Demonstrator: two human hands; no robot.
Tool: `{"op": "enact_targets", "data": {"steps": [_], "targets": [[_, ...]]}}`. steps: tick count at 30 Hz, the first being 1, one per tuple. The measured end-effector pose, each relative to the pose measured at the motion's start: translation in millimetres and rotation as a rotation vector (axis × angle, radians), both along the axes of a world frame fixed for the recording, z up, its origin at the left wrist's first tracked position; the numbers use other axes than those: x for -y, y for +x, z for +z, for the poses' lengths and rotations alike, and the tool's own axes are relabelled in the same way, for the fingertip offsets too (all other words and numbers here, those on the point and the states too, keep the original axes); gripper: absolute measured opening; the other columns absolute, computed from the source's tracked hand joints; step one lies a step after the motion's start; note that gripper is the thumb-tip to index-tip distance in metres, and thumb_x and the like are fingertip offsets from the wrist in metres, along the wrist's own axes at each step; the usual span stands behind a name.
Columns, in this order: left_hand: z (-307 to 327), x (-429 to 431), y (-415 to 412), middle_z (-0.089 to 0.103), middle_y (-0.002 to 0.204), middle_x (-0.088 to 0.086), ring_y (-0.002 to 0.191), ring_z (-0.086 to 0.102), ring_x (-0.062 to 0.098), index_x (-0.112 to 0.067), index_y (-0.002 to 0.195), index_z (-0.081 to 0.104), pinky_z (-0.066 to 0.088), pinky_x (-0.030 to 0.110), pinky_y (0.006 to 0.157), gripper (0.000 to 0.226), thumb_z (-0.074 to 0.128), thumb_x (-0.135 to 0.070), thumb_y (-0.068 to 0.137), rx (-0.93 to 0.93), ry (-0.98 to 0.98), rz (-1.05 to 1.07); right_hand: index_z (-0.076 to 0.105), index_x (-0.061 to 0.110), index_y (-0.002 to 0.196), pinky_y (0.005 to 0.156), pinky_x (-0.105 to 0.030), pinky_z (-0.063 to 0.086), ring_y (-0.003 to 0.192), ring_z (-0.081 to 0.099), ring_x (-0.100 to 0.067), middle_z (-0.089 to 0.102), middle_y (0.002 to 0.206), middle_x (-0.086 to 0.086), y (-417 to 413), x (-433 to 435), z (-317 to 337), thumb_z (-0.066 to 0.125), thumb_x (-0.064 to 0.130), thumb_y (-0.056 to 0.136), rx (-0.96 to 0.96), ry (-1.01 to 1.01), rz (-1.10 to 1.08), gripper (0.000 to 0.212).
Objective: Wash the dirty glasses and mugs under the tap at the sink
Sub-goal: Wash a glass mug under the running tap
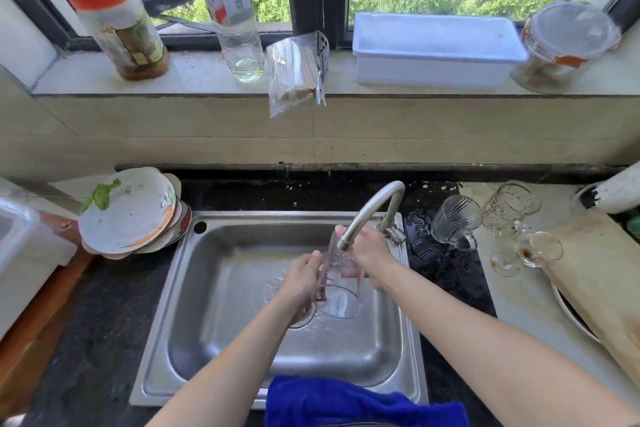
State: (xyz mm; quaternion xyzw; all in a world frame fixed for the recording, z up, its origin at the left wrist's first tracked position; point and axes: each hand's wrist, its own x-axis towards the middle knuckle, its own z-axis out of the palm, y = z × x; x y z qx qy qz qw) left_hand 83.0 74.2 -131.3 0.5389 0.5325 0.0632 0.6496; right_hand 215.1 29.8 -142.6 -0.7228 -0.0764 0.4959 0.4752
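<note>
A clear drinking glass (pixel 341 298) is held tilted over the steel sink (pixel 221 340), its open mouth toward me and its base up under the tap spout (pixel 367 215). My left hand (pixel 303 279) grips its left side. My right hand (pixel 369 253) holds the upper end by the spout. On the counter to the right stand a glass mug (pixel 453 222), a second ribbed glass (pixel 510 206), and a small stemmed glass (pixel 530 251) lying on its side with brown residue.
Stacked dirty plates (pixel 128 215) sit left of the sink. A wooden cutting board (pixel 599 274) lies at the right over a dish. A blue cloth (pixel 360 402) hangs at the sink's near edge. Bottles, a white tub (pixel 436 48) and a jar line the windowsill.
</note>
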Motion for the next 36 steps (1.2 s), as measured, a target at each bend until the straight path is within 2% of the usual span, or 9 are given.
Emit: {"op": "enact_targets", "data": {"steps": [3,5,8,12,14,19,24,29,36], "targets": [[14.8,-9.8,-16.0,0.058,0.108,0.001,0.1,0.054,0.011,-0.009,0.116,0.065,0.042,0.021,0.089,0.034,0.041,-0.021,0.095,-0.036,0.415,-0.253,0.066,0.019,0.11,0.058,-0.037,0.058,0.089,0.069,-0.03,0.07,0.104,-0.01,14.2,1.8,-1.3,0.061,0.036,0.084,0.047,-0.045,-0.015,0.032],[22.0,-6.9,-23.9,0.06,0.102,-0.007,0.087,0.056,0.002,-0.023,0.116,0.062,0.043,0.013,0.072,0.041,0.044,-0.03,0.08,0.005,0.356,-0.478,0.062,0.015,0.115,0.053,-0.036,0.055,0.082,0.068,-0.031,0.068,0.102,-0.013,22.0,0.9,-0.3,0.06,0.034,0.081,0.085,-0.072,-0.015,0.039],[11.5,4.0,-17.2,0.062,0.092,0.0,0.075,0.057,0.019,-0.024,0.095,0.052,0.039,0.029,0.061,0.012,0.05,-0.03,0.085,-0.183,0.49,-0.687,0.061,0.013,0.112,0.058,-0.039,0.056,0.075,0.067,-0.03,0.07,0.098,-0.015,16.3,-6.5,3.9,0.062,0.034,0.083,0.148,-0.114,0.029,0.036],[-1.6,0.3,-1.3,0.064,0.078,0.006,0.075,0.058,0.026,-0.014,0.077,0.049,0.04,0.032,0.063,0.024,0.041,-0.021,0.098,-0.234,0.529,-0.455,0.051,0.024,0.12,0.063,-0.031,0.052,0.081,0.063,-0.019,0.063,0.107,-0.003,-15.3,-4.2,13.4,0.066,0.049,0.074,0.341,-0.134,0.055,0.055],[-3.8,-3.3,-4.8,0.065,0.072,0.004,0.07,0.059,0.023,-0.008,0.077,0.059,0.04,0.029,0.06,0.024,0.041,-0.011,0.093,-0.236,0.497,-0.416,0.046,0.024,0.125,0.057,-0.022,0.044,0.074,0.057,-0.01,0.062,0.11,-0.002,-35.7,6.0,11.8,0.068,0.038,0.077,0.221,-0.042,0.037,0.055],[-0.8,13.7,-8.9,0.055,0.05,-0.006,0.038,0.046,0.01,-0.017,0.064,0.055,0.034,0.02,0.041,0.035,0.042,-0.014,0.097,-0.059,0.327,-0.356,0.044,0.014,0.123,0.099,-0.049,0.047,0.113,0.056,-0.032,0.054,0.133,-0.019,1.0,-6.7,10.9,0.049,0.018,0.096,0.082,-0.01,-0.09,0.028],[4.0,6.8,-5.1,0.054,0.056,0.002,0.041,0.042,0.015,-0.009,0.073,0.053,0.03,0.02,0.039,0.026,0.041,-0.01,0.097,-0.063,0.198,-0.191,0.045,0.024,0.126,0.091,-0.038,0.043,0.112,0.055,-0.019,0.059,0.115,0.006,-32.8,7.8,9.9,0.059,0.035,0.092,0.093,-0.019,0.083,0.039],[17.0,17.3,-13.6,0.051,0.045,-0.006,0.041,0.041,0.013,-0.01,0.072,0.056,0.028,0.018,0.04,0.025,0.045,-0.011,0.095,-0.001,0.086,-0.246,0.036,0.013,0.144,0.107,-0.055,0.038,0.126,0.047,-0.029,0.05,0.138,-0.008,5.6,-5.5,8.9,0.044,0.042,0.088,0.085,-0.076,-0.093,0.064],[25.6,6.9,-10.3,0.05,0.067,0.009,0.039,0.045,0.012,-0.001,0.086,0.059,0.031,0.021,0.039,0.017,0.05,-0.012,0.096,0.07,-0.031,-0.208,0.058,0.029,0.115,0.065,-0.038,0.052,0.1,0.066,-0.025,0.068,0.112,-0.002,-10.6,3.4,6.5,0.073,0.044,0.074,-0.129,0.014,-0.111,0.046]]}}
